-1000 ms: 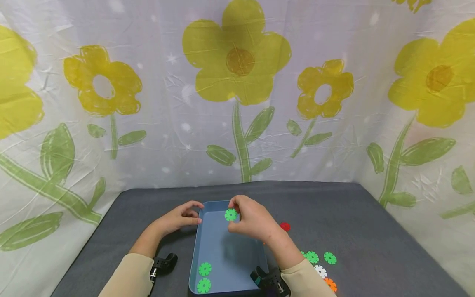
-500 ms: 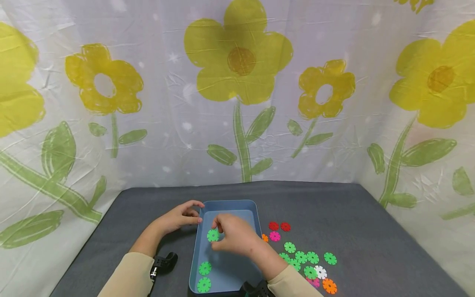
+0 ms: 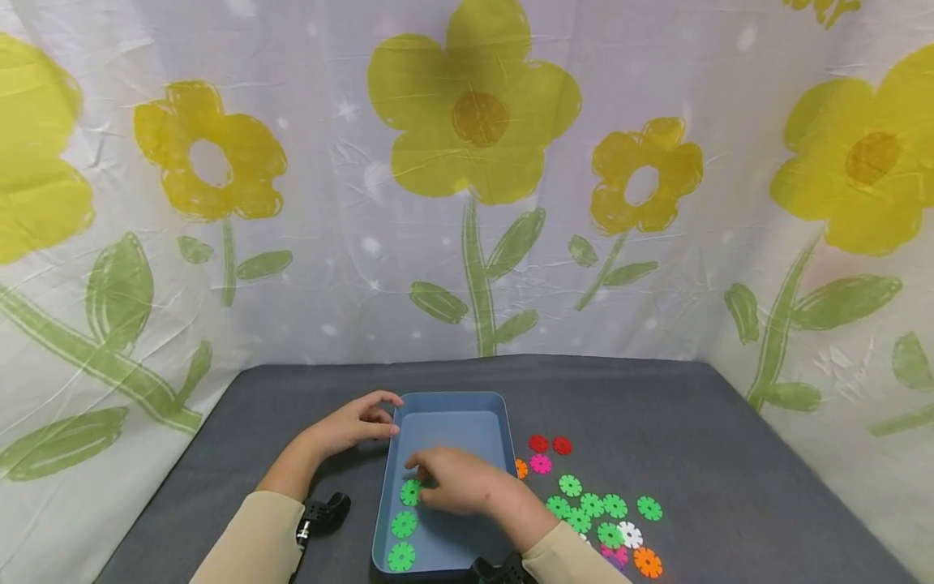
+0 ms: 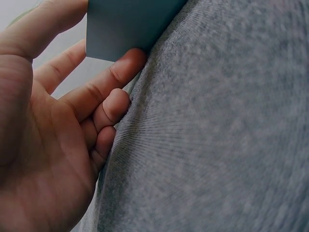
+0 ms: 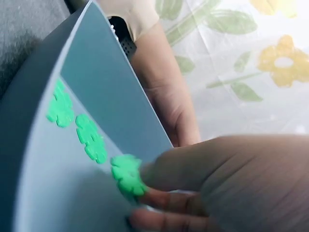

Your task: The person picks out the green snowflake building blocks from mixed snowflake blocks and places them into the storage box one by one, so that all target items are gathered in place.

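In the head view, my left hand (image 3: 361, 422) holds the far-left corner of a blue tray (image 3: 460, 399). Its thumb and fingers lie about the tray's wall (image 4: 128, 24) in the left wrist view. My right hand (image 3: 461, 480) is low inside the tray, pinching a green notched disc (image 3: 410, 492) between thumb and fingers. From the right wrist, this disc (image 5: 128, 175) appears at or just above the tray floor; exact contact is unclear. Two more green discs, the middle one (image 3: 404, 525) and the near one (image 3: 401, 557), lie along the left wall, in line with it.
Right of the tray, loose discs lie on the dark grey cloth (image 3: 700, 438): several green (image 3: 592, 504), two red (image 3: 562, 445), and some pink (image 3: 541, 464), orange (image 3: 648, 562) and white (image 3: 631, 534). A flower-print curtain (image 3: 328, 243) stands behind.
The right hand has carried the green disc from the tray's far end towards me and down, to the row by the left wall. My left hand stays at its corner.
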`<state>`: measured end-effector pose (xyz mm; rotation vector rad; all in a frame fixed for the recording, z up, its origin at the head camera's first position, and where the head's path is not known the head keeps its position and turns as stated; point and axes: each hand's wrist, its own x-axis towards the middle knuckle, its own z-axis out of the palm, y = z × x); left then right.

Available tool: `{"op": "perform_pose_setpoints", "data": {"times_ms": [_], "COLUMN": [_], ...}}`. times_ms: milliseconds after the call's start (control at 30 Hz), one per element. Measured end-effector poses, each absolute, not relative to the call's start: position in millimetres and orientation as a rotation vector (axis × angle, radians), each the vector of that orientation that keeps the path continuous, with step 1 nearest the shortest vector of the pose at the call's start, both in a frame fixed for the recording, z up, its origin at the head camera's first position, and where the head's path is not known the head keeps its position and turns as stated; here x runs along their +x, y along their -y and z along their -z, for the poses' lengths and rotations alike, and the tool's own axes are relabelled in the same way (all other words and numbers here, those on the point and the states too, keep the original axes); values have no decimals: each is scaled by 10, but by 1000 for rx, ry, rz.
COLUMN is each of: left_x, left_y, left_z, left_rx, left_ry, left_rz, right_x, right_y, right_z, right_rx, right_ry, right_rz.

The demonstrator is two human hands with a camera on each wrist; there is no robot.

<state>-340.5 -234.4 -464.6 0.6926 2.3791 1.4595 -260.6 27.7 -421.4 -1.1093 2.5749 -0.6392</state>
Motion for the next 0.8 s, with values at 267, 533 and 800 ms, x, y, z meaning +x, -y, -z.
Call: {"op": "perform_pose_setpoints", "data": {"times_ms": [267, 533, 800], "left_x": [-3413, -3399, -3411], "left_y": [2332, 2312, 2321], "left_z": [4608, 4639, 4670], "left_rx": [671, 628, 668], "left_ry": [-2425, -2423, -2388], "left_rz": [-1436, -1449, -1468], "right_x": [-2645, -2736, -2871], "right_y": [-403, -708, -1121], "right_z": [4020, 3840, 3740], "right_rx": [-1019, -953, -848], "right_ry": [-2356, -2433, -2495], "right_rz": [819, 925, 1097]}}
